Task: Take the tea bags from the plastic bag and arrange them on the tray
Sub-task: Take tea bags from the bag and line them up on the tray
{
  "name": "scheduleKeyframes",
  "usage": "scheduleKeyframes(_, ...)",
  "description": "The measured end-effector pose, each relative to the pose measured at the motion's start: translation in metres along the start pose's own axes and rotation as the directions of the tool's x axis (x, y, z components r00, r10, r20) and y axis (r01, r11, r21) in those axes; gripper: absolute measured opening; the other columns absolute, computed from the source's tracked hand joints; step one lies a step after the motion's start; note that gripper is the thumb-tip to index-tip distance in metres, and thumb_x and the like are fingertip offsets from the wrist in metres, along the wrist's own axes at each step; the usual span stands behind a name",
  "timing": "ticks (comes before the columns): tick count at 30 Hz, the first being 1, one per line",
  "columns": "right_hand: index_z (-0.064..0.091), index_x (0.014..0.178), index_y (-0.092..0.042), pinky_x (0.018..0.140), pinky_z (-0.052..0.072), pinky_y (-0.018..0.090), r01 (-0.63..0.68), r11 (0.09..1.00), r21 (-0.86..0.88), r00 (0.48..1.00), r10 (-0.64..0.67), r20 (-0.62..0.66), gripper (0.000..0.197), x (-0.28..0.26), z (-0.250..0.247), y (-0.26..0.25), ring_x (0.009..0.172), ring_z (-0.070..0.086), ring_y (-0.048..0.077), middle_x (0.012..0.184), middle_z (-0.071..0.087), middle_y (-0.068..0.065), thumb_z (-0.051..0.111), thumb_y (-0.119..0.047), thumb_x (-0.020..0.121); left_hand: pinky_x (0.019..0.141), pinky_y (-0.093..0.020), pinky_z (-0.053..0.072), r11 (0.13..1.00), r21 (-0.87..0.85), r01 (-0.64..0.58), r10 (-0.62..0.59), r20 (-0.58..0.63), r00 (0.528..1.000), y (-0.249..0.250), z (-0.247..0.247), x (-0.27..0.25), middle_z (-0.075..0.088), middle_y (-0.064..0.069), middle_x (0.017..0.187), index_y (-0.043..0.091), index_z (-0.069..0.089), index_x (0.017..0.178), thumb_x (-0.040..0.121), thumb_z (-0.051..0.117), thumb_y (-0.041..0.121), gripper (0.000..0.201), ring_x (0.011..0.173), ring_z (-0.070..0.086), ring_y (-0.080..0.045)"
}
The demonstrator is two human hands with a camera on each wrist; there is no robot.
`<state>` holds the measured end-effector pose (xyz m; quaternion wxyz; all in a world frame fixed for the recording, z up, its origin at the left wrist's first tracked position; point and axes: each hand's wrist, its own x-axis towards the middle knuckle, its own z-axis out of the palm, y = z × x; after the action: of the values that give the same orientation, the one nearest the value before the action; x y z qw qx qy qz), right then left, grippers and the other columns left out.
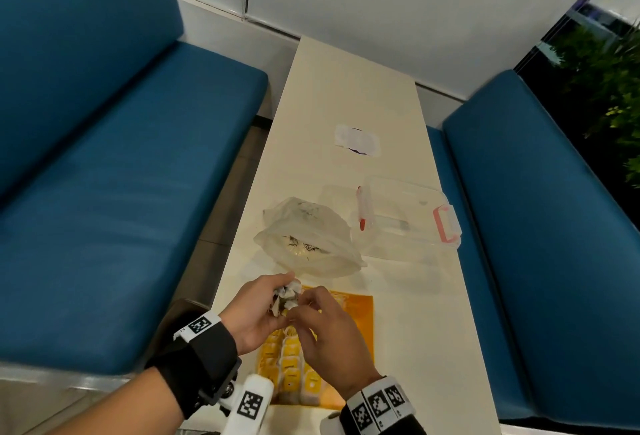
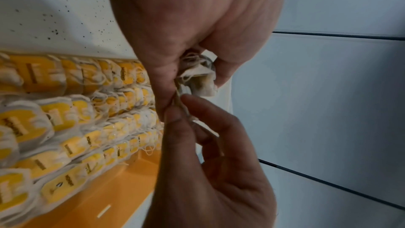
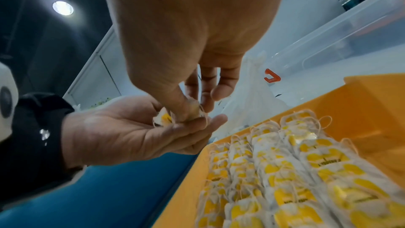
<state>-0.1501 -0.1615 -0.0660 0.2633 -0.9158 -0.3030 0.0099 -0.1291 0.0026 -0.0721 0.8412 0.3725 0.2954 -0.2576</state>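
While a small clump of tea bags [image 1: 286,296] sits cupped in the left hand [image 1: 254,313], fingers curled round it, picking one loose with the right hand [image 1: 327,325]: thumb and forefinger pressed together on what looks like a string or the edge of a bag (hard to tell which, the spot being blurred in every view). Mid-task, then, by the look of it: several neat rows of yellow-tagged bags [image 1: 294,368] already laid in the near part of the orange tray [image 1: 360,316], the far part of it bare. Beyond the hands, the plastic bag [image 1: 311,240] lying slumped and open-mouthed on the table [image 1: 346,88], seemingly with dark crumbs inside and perhaps more bags, though not clear enough to say. Next move likely to call for teasing the single bag free without dragging its neighbours by tangled strings, then setting it down flat at the end of a row, tag up like the rest. From the head view alone: the layout of bag, tray and a clear lidded box [image 1: 412,216] to the right. From the left wrist view: the pinch up close [image 2: 175,110], a thread drawn taut between the two hands, and the crumpled paper of the clump [image 2: 198,77]. From the right wrist view: a yellow tag [image 3: 164,119] peeking out of the left palm, hidden elsewhere.
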Motion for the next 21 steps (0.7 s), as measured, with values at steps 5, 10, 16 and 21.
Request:
scheduleKeyframes(5,0.068,0.092,-0.034,0.083,0.041,0.012,-0.151,0.966,0.210,0.980,0.174,-0.095,0.014,0.006,-0.022,0.003,0.100,0.048,0.005,0.100,0.042,-0.012,0.070,-0.021,0.087,0.081,-0.044,0.062,0.999,0.025,-0.037,0.038,-0.040,0.998,0.003,-0.005,0.003,0.062,-0.020,0.100,-0.004,0.067,0.111,0.093,0.067,0.019,0.029,0.083,0.064,-0.027)
scheduleKeyframes(10,0.063,0.087,-0.028,0.074,0.041,0.008,-0.354,0.877,0.326,0.935,0.320,0.154,0.018,0.013,-0.040,0.015,0.082,0.055,0.000,0.092,0.053,-0.007,0.070,-0.011,0.088,0.083,-0.041,0.063,0.998,0.042,-0.050,0.051,-0.032,0.998,0.004,-0.003,0.002,0.057,-0.016,0.106,-0.008,0.066,0.112,0.090,0.068,0.003,0.024,0.089,0.063,-0.025)
scheduleKeyframes(16,0.066,0.104,-0.035,0.070,0.049,0.015,-0.422,0.811,0.405,0.902,0.421,0.096,0.030,0.002,-0.020,0.018,0.073,0.060,0.004,0.089,0.058,-0.008,0.077,-0.017,0.083,0.073,-0.034,0.063,0.999,0.025,-0.034,0.035,-0.036,0.999,0.001,-0.002,0.004,0.064,-0.021,0.108,-0.011,0.064,0.118,0.089,0.070,0.002,0.032,0.095,0.066,-0.030)
scheduleKeyframes(21,0.066,0.115,-0.036,0.072,0.047,0.012,-0.386,0.845,0.371,0.907,0.420,-0.012,0.033,0.008,-0.014,0.018,0.080,0.059,0.005,0.091,0.058,-0.011,0.071,-0.017,0.088,0.078,-0.035,0.063,0.996,0.067,-0.050,0.051,0.000,0.999,0.002,0.000,0.006,0.068,-0.019,0.101,-0.005,0.068,0.110,0.090,0.070,0.004,0.022,0.082,0.071,-0.023)
